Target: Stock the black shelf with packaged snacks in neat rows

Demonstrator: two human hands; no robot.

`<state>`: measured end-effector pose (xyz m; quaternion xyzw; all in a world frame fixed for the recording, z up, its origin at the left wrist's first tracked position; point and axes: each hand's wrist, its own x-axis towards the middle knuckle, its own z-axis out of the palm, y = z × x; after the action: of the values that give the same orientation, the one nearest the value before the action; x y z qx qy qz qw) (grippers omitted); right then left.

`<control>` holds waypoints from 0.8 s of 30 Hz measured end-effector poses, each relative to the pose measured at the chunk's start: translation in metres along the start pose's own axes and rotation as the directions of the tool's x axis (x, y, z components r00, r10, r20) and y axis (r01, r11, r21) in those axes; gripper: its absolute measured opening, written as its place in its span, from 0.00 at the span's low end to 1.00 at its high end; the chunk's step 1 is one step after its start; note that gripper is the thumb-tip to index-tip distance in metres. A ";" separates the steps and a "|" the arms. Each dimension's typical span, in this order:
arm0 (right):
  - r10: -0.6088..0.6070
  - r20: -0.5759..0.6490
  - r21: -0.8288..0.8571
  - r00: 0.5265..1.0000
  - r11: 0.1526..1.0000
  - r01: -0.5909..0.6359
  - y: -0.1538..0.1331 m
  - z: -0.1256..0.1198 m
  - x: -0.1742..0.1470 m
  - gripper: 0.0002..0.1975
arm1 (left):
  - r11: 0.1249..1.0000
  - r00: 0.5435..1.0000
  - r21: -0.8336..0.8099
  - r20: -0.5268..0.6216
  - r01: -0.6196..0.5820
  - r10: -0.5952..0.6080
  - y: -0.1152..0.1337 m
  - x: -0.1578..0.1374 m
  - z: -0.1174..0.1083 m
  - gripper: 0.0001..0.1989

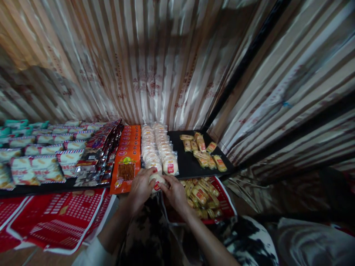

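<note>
Between my left hand (141, 187) and my right hand (175, 193) is a round white wrapped cake (156, 182) with a red label. Fingers of both hands are closed on its sides at the shelf's front edge. Just beyond, similar wrapped cakes stand overlapping in two rows, the left row (150, 146) and the right row (168, 162). Beside my left hand lies an orange snack packet (127, 159). Under my right forearm, a red basket (232, 210) holds many small yellow-wrapped snacks (202, 195).
The black shelf (181, 155) carries loose yellow-wrapped snacks (202, 142) at the right. Dark red packets (101, 151) and rows of white snack bags (47, 168) fill the left. Red baskets (66, 218) stand below. Striped curtains (155, 66) hang behind, crossed by a dark pole (241, 66).
</note>
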<state>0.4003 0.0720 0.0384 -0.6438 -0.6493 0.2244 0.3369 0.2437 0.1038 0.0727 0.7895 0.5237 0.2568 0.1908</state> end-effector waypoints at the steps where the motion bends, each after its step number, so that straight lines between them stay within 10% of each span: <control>1: 0.035 -0.018 0.012 0.999 0.999 -0.035 0.002 0.002 0.001 0.12 | 0.999 0.998 0.037 -0.061 -0.005 0.007 0.001 0.000 0.001 0.19; 5: 0.122 -0.064 0.049 0.990 0.992 -0.119 0.007 0.010 0.006 0.11 | 0.981 0.968 0.181 -0.249 0.062 -0.015 -0.002 -0.007 0.012 0.20; 13: 0.133 -0.117 0.043 0.984 0.991 -0.129 0.009 0.024 0.016 0.12 | 0.982 0.983 0.131 -0.139 0.135 -0.117 -0.012 -0.008 0.042 0.23; 24: -0.220 -0.352 -0.317 0.910 0.943 0.105 0.028 0.018 0.024 0.19 | 0.981 0.984 0.092 -0.070 0.172 -0.166 -0.011 0.000 0.043 0.23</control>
<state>0.4079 0.1000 0.0090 -0.6607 -0.6486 -0.0326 0.3764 0.2621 0.1068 0.0323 0.7423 0.6064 0.2381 0.1569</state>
